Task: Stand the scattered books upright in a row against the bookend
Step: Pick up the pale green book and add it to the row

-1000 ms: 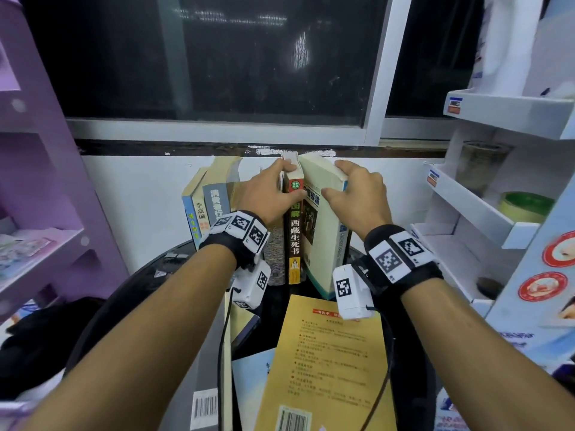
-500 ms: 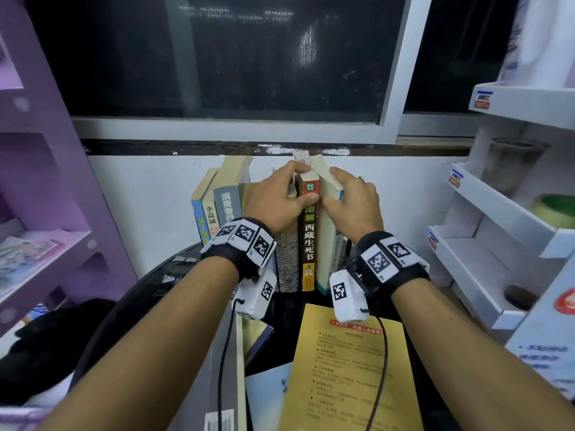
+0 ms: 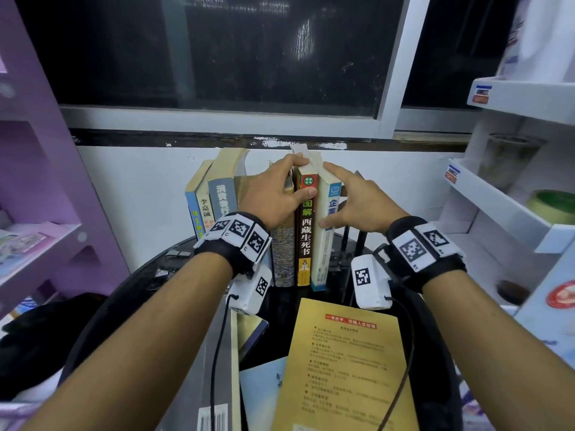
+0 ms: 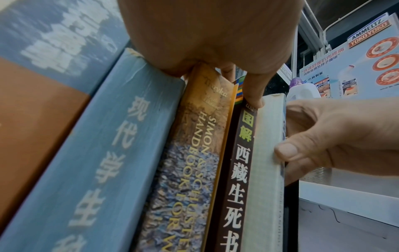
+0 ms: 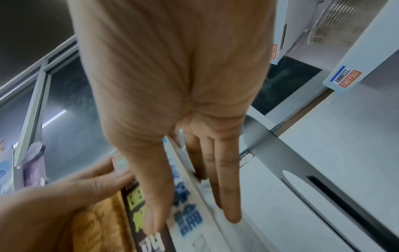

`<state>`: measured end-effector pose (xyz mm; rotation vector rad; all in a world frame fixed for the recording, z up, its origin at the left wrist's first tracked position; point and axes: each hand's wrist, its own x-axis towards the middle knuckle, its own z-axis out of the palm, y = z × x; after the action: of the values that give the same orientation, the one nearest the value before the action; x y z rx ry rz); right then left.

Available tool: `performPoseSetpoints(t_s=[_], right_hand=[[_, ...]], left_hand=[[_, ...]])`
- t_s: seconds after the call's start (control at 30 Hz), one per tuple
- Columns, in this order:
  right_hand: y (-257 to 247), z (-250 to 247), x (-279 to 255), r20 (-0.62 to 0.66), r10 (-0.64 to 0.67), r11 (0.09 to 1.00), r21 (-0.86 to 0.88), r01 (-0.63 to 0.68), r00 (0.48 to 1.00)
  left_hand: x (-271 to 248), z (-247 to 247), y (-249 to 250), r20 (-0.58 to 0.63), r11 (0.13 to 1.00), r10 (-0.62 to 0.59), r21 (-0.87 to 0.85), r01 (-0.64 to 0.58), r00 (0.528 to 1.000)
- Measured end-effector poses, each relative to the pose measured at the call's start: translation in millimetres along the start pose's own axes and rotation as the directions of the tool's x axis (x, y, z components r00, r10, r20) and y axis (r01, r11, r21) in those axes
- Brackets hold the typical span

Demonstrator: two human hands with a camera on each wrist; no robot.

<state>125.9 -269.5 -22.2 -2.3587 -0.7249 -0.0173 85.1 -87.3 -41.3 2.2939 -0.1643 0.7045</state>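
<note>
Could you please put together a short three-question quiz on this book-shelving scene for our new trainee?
1. True or false: the yellow book at the front of the black table already stands upright in the row.
2. Which book does the right hand touch? A) the white-spined book at the right end of the row B) the blue book at the left end C) the yellow book
3. Fill in: the left hand has its thumb on the spine of the ____ book, next to the white-spined one.

Key: 1 false, it lies flat; 2 A; 3 dark brown.
</note>
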Motion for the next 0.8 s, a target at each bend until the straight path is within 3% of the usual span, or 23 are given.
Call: performPoseSetpoints(t_s=[0.5, 0.8], right_hand=[[11.1, 27.7, 3.6, -0.116, -0.108, 0.969, 0.209, 0.13, 0.987], [10.2, 27.5, 11.7, -0.073, -0.105, 0.957, 0.263, 0.12, 0.992]], left_hand=[[-0.7, -0.6, -0.7, -0.003, 1.0, 0.024, 0.009, -0.024, 1.0], [0.4, 0.1, -2.9, -0.02, 1.0, 0.025, 0.016, -0.025, 0.999]])
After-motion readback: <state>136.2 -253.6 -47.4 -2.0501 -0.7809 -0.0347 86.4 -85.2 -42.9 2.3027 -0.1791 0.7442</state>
